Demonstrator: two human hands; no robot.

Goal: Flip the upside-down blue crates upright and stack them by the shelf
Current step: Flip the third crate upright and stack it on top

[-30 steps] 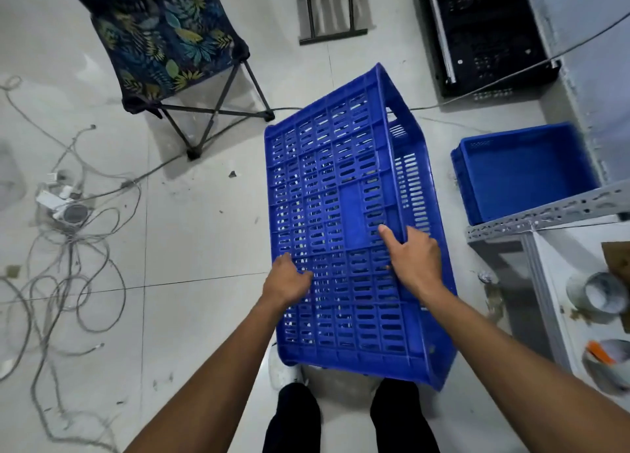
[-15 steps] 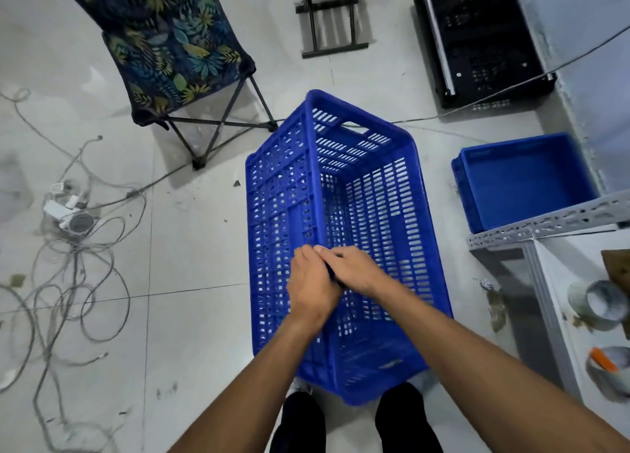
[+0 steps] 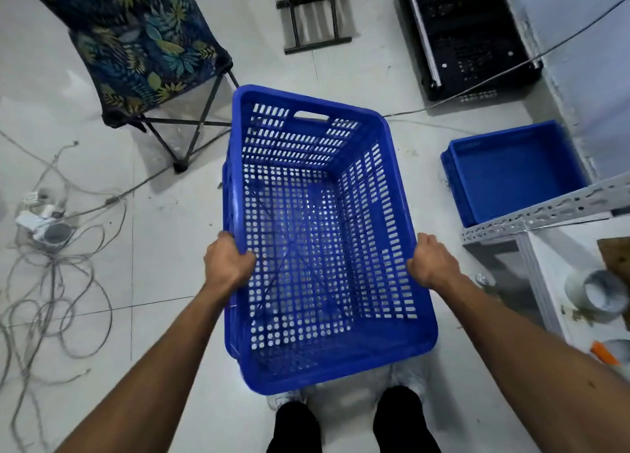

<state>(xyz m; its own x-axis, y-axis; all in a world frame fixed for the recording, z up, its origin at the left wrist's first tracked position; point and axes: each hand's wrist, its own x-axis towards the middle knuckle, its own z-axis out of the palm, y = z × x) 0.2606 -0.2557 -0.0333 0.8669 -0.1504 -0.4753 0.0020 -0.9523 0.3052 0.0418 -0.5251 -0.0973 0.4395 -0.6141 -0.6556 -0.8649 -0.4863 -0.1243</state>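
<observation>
A large blue perforated crate (image 3: 306,234) is upright in front of me, its open top facing the camera, above the white floor. My left hand (image 3: 228,265) grips its left long rim and my right hand (image 3: 431,265) grips its right long rim. A smaller solid blue crate (image 3: 511,173) sits upright on the floor to the right, just beyond the grey metal shelf (image 3: 545,210). My feet show below the crate's near end.
A folding chair with leaf-print fabric (image 3: 143,50) stands at the back left. A black crate (image 3: 467,33) lies at the back right, a dark metal stand (image 3: 310,12) at the back. Tangled cables (image 3: 51,265) and a power strip cover the left floor. Tape rolls (image 3: 593,292) sit on the shelf.
The crate went from upside down, through standing on its side, to upright. Both hands moved from its base, then together at one wall, out to the two long rims.
</observation>
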